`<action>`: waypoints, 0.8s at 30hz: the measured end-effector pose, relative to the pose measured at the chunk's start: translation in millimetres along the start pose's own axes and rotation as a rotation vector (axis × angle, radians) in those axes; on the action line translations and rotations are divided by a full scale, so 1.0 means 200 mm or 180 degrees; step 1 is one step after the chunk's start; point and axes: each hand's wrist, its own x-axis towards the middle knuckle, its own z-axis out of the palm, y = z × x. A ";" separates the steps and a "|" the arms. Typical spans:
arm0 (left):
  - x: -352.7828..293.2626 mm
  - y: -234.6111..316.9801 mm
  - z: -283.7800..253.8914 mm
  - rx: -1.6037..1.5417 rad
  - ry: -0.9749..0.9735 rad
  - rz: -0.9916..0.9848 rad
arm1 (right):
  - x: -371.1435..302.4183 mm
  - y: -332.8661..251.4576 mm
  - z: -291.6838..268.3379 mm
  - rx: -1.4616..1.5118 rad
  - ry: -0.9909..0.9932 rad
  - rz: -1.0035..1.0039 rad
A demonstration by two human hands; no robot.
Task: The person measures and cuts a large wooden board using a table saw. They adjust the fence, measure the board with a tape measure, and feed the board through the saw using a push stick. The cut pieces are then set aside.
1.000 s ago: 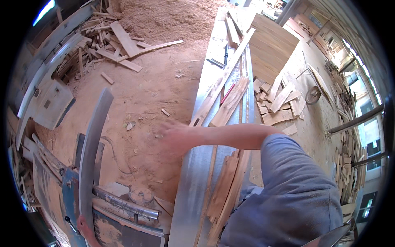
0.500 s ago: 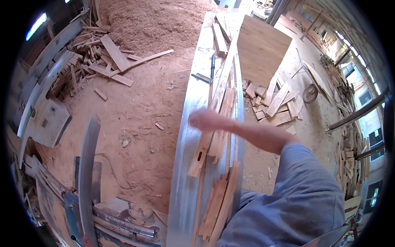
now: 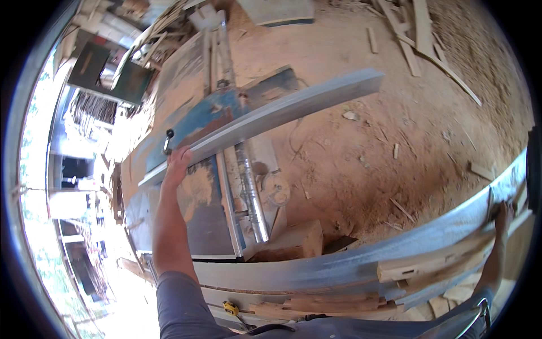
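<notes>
On the left, my left hand (image 3: 179, 163) has its fingers closed over the near end of a long grey metal fence (image 3: 293, 107). This fence lies slantwise across a blue and bare-metal woodworking machine (image 3: 212, 116). Just beyond my fingers stands a small black-knobbed lever (image 3: 168, 141). My right hand (image 3: 504, 213) is far off at the right, over a long metal-topped bench (image 3: 316, 257). Its fingers look curled, dark and small, beside a thin dark upright piece; what they hold cannot be made out. A mortised wooden piece (image 3: 432, 263) lies left of that hand.
Several wooden strips (image 3: 333, 302) and a yellow tape measure (image 3: 230, 307) lie along the bench's near side. A shiny metal tube (image 3: 251, 198) runs across the machine. Wood scraps (image 3: 415, 42) and sawdust cover the floor (image 3: 361, 164) beyond.
The view has swung left toward the machine. My left hand has come into view on the fence. My right hand, earlier a fist over the middle of the bench, now shows at the far right.
</notes>
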 end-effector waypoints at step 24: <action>-0.10 0.11 -0.03 -0.0111 0.0256 -0.0232 | 0.43 0.29 0.05 0.0924 0.1558 0.1796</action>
